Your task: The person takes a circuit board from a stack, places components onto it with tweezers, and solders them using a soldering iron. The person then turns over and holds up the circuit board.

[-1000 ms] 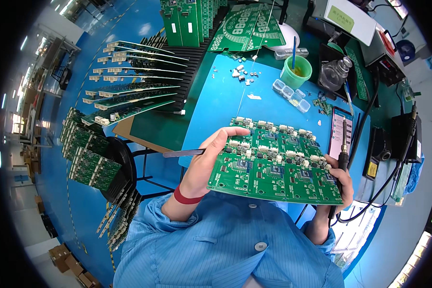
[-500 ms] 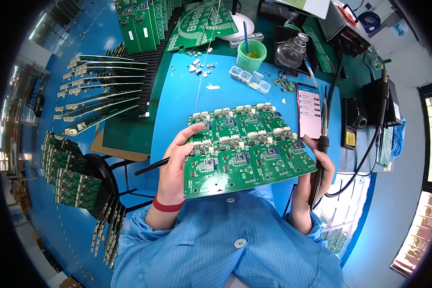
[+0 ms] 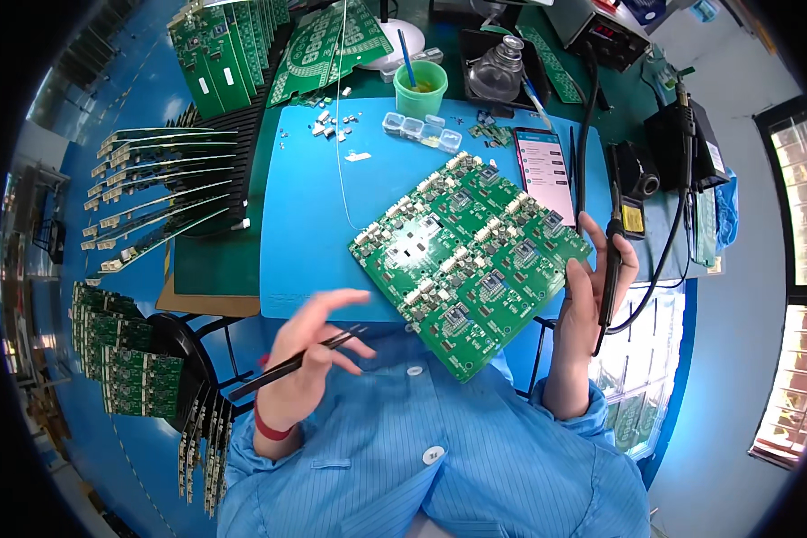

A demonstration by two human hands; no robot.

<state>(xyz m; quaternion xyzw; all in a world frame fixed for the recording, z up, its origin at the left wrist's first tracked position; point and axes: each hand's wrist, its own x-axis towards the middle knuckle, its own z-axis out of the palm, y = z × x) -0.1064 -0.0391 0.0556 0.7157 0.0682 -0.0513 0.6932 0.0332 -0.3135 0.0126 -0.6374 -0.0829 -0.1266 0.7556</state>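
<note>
The green circuit board [image 3: 471,260] sits tilted near the picture's centre, over the near edge of the blue mat [image 3: 314,224], its right edge gripped by the right hand [image 3: 592,305], which also clamps a black soldering iron [image 3: 611,269] upright between its fingers. At about seven o'clock from the board, the left hand [image 3: 318,350] is off the board and pinches black tweezers [image 3: 287,366] that point down-left. At twelve o'clock stands a green cup [image 3: 420,90] holding yellowish stuff and a blue stick; just below it lies a row of small clear boxes [image 3: 421,131] whose contents are too small to tell. A glass bottle [image 3: 495,72] stands at one o'clock, a phone [image 3: 543,169] beside the board.
</note>
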